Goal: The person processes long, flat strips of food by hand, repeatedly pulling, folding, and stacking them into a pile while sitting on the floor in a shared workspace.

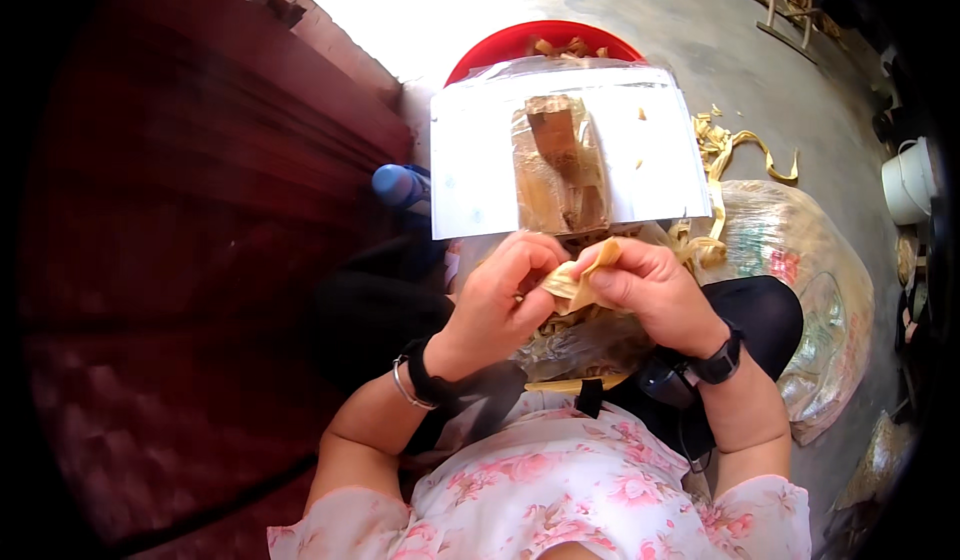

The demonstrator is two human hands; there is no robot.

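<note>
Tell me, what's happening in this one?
A seated person is working a pale yellow strip with both bare hands, the left hand and right hand pinching it between the fingertips. The hands are near the close edge of a white board, on which lies a brown block with clear plastic about it. A red basin shows beyond the board, and a large plastic-wrapped bundle sits on the floor to the right.
</note>
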